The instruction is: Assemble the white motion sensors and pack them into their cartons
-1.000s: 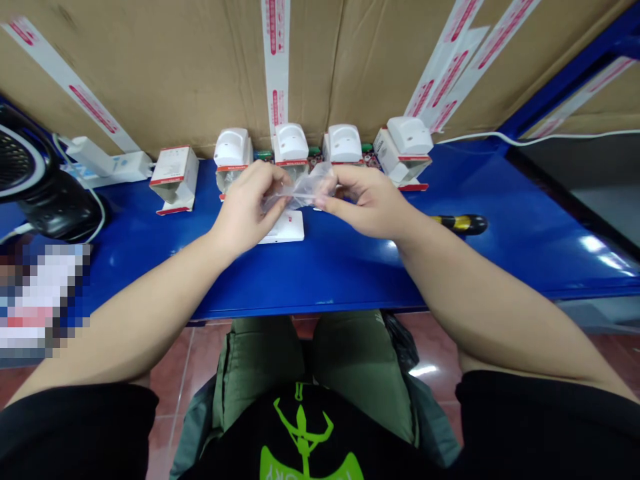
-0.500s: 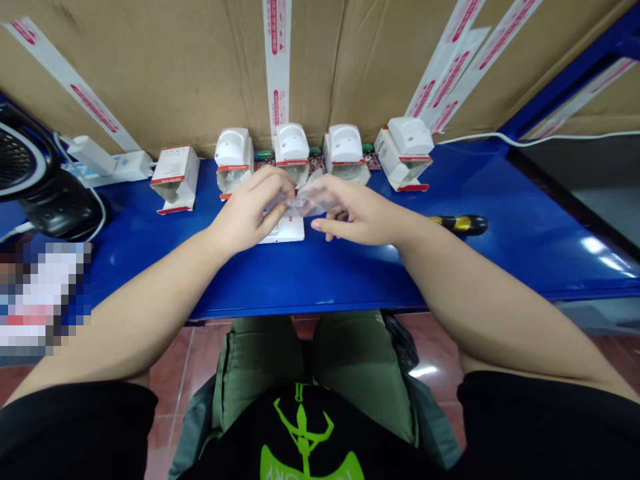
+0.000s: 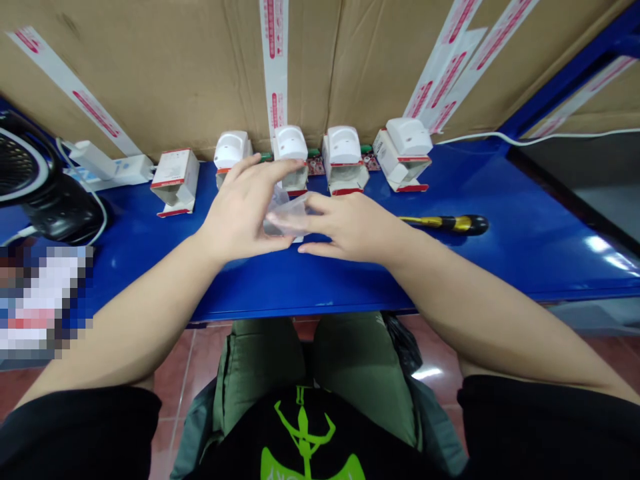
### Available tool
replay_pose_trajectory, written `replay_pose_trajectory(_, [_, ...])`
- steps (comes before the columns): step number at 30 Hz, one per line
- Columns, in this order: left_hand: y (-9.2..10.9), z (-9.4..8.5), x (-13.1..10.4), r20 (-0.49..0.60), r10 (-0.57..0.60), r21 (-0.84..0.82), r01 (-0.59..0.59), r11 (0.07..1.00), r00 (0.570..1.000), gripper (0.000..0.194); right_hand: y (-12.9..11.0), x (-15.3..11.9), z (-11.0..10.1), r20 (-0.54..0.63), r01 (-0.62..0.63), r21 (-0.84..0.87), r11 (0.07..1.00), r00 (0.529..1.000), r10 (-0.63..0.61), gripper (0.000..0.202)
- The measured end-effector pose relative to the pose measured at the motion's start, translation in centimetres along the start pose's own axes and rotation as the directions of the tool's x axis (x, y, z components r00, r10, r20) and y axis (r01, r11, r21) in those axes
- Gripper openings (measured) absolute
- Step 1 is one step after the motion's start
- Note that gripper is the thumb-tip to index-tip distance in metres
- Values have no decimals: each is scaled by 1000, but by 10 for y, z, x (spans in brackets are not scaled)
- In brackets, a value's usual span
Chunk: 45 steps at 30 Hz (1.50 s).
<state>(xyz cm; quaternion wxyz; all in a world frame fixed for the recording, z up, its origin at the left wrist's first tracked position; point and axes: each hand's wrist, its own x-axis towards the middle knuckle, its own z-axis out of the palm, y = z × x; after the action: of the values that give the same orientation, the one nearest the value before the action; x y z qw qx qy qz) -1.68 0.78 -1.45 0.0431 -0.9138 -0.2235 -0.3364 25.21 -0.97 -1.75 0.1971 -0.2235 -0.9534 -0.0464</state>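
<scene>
The left hand (image 3: 239, 217) is arching wide open around thin, crinkled clear film (image 3: 290, 219); the right hand (image 3: 356, 230) is touching its other side, fingers loosely spread, grip unclear, both seemingly supporting limp material above the glossy blue table (image 3: 320, 283). Beyond, smooth, rounded white devices (image 3: 344, 143) are sitting on cardboard boxes (image 3: 403, 170), apparently serving as stands.

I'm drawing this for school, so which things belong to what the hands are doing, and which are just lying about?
Seem to belong:
- clear, crumpled plastic film, between bare left hand and bare right hand

Probably just lying about:
- yellow-and-black, screwdriver-like tool
- white-and-red cardboard boxes
- white, rounded plastic units atop four boxes
- long white plastic power strip
</scene>
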Motion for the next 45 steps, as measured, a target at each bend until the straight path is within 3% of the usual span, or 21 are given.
replay_pose_trajectory(4, [2, -5, 0, 135, 10, -36, -5, 999, 991, 72, -8, 4, 6, 58, 64, -154, 986, 997, -55, 44])
replay_pose_trajectory(7, [-1, -4, -3, 229, 8, -82, 11, 997, 973, 71, -13, 6, 7, 95, 92, -143, 985, 992, -79, 44])
replay_pose_trajectory(10, [-4, -2, -5, 249, -5, -96, 30, 995, 969, 72, -15, 5, 5, 92, 100, -91, 991, 991, -92, 45])
replay_pose_trajectory(15, [-12, -7, -6, 215, -7, -68, 22, 997, 977, 66, -11, 4, 6, -104, 101, 42, 994, 990, -96, 31])
replay_pose_trajectory(19, [-25, -13, -7, 115, -37, -97, 48, 994, 993, 59, -3, 10, 22, -313, -30, 261, 965, 943, 113, 12])
replay_pose_trajectory(23, [-35, -11, -8, -18, -83, -193, 78, 978, 996, 51, 2, 17, 46, -328, -187, 469, 863, 871, 367, 38])
replay_pose_trajectory(25, [-37, -8, -8, -47, -130, -254, 114, 960, 990, 49, 2, 21, 54, -256, -198, 505, 840, 895, 365, 57])
replay_pose_trajectory(28, [-39, -4, -8, -44, -170, -318, 147, 937, 985, 53, -1, 27, 60, -73, -183, 511, 840, 964, 254, 78])
replay_pose_trajectory(33, [-47, -2, -11, -70, -186, -302, 157, 940, 980, 55, -4, 26, 44, 105, -240, 555, 797, 970, 219, 67])
replay_pose_trajectory(38, [-51, -3, -14, -54, -205, -246, 186, 951, 977, 54, 6, 8, 6, 265, -182, 567, 803, 964, 31, 68])
replay_pose_trajectory(40, [-51, -2, -15, -31, -209, -206, 198, 958, 977, 52, 11, 2, -6, 220, -113, 588, 801, 975, -25, 66])
replay_pose_trajectory(42, [-50, -1, -15, -33, -191, -189, 181, 965, 981, 52, 17, -2, -14, 104, -47, 637, 770, 994, -25, 64])
replay_pose_trajectory(45, [-46, 3, -13, -55, -176, -195, 162, 967, 983, 55, 26, -4, -11, -60, -63, 745, 664, 985, 161, 70])
